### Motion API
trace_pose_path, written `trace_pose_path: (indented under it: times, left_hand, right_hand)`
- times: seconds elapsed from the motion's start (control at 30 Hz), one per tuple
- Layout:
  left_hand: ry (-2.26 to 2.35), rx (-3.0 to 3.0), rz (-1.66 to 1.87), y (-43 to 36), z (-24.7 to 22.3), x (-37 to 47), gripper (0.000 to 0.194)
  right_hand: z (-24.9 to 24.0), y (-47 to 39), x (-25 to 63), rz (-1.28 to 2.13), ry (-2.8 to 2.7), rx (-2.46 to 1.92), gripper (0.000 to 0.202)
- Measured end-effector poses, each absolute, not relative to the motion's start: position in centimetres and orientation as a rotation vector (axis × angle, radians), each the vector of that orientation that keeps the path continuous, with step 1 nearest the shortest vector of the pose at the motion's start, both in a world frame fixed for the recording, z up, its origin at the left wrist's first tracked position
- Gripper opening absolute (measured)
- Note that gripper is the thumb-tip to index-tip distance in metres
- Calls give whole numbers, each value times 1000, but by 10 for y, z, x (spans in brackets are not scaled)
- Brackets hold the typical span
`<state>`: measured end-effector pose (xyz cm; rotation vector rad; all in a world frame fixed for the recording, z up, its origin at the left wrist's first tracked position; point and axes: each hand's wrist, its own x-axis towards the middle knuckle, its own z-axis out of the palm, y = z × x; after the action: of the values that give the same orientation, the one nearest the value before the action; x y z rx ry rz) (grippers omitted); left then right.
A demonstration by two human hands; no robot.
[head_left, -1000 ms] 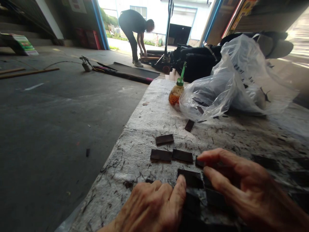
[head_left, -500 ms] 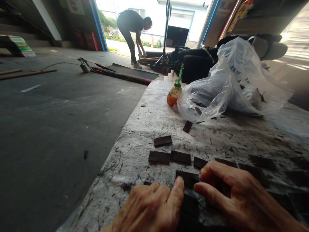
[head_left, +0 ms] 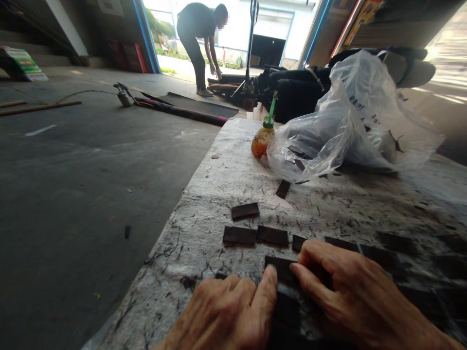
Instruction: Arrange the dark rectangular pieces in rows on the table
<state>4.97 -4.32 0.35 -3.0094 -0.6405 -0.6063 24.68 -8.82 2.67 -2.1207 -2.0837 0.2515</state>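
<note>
A small flat black rectangular piece (head_left: 282,267) lies on the pale, fuzzy table cover (head_left: 204,194) between my hands. My left hand (head_left: 229,308) has its fingers curled and its thumb pressed on the piece's left end. At the right end, my right hand (head_left: 350,282) pinches with thumb and forefinger; its other fingers are bent under and partly hidden. Just beyond lie similar pieces in a rough row, among them one black piece (head_left: 240,236) and its neighbour (head_left: 273,236). Another dark piece (head_left: 286,311) shows below, between the hands.
A bottle with a green spout (head_left: 261,141) and orange contents stands beside a clear plastic bag (head_left: 350,121) holding dark scraps. Dark threads litter the cover. Left of the table edge is the concrete floor (head_left: 91,194). A person (head_left: 199,43) bends over dark rolls near the doorway.
My right hand has shifted slightly left, its thumb now touching the piece's right end. My left hand stays in place. The person in the doorway has moved their arms slightly.
</note>
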Motion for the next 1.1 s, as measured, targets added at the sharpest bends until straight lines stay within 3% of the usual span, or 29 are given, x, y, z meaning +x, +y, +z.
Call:
trace_pose_path:
  times: [0.27,0.43,0.73,0.9,1.1]
  left_hand:
    - [-654,-3093,-548,-42,-3,50,35]
    - [-675,-3103,-597,-43,-2,48,41]
    - [-674,-3158,-512,-43,-6,43,40]
    - [-719,-3231,-290,-43,5,49,40]
    - [-906,-3430,-166,-35,27,44,41]
  right_hand:
    - [33,-84,248,482,-1991,-2123,13]
    - [38,-91,254,451,-1818,-2020,9]
    - [36,-103,267,70,-2040,-1647,27]
    - [18,-110,261,-442,-2231,-1314,35]
    - [30,-111,262,-663,-2550,-1241,30]
